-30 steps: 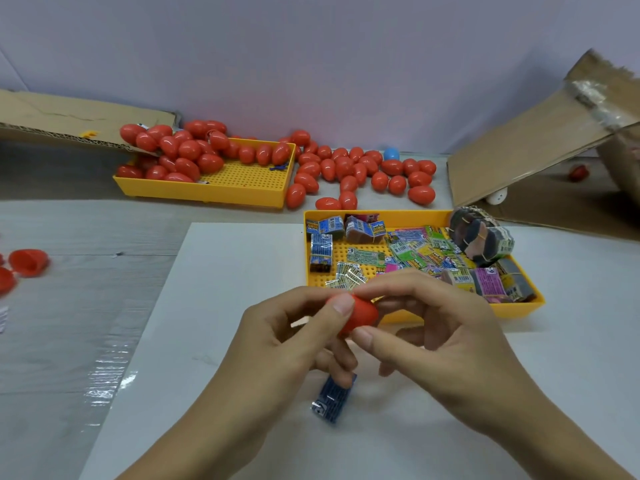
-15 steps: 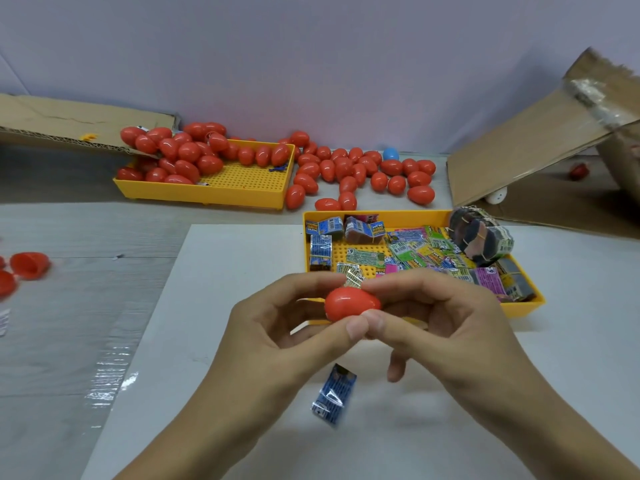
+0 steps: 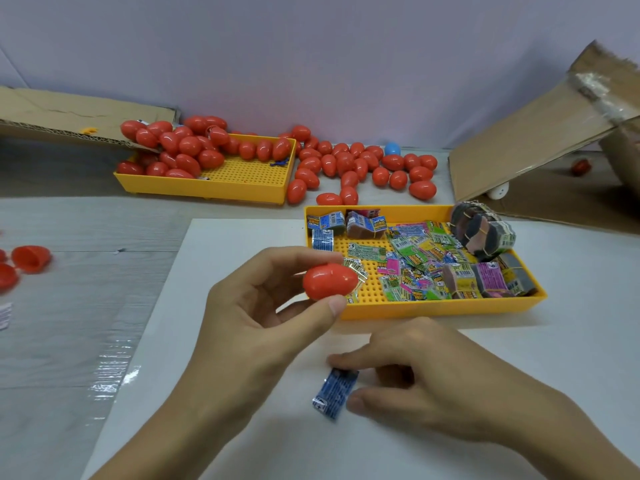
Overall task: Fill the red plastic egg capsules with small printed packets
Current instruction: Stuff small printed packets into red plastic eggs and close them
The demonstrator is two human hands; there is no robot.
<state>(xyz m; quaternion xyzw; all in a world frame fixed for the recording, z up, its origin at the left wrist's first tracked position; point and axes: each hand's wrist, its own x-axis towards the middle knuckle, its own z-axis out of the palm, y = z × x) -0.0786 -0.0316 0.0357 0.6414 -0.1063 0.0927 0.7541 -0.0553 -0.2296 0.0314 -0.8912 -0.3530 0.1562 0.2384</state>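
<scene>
My left hand [image 3: 256, 327] holds a closed red egg capsule [image 3: 329, 280] between thumb and fingertips, raised in front of the near yellow tray [image 3: 433, 308]. That tray holds several small printed packets [image 3: 415, 265] and a rubber-banded bundle [image 3: 481, 233]. Lower down, my right hand [image 3: 433, 386] rests on the white board [image 3: 207, 289]. Its index finger and thumb pinch a blue printed packet [image 3: 335, 393] that lies on the board.
A second yellow tray [image 3: 242, 192] at the back left holds several red eggs. More red eggs [image 3: 363, 164] and one blue egg [image 3: 392, 148] lie loose behind the near tray. Open red halves [image 3: 31, 258] sit at the far left. A cardboard flap [image 3: 536, 147] leans at the right.
My right hand let go of the egg and dropped to the blue packet on the board. My left hand now holds the closed egg alone, slightly higher.
</scene>
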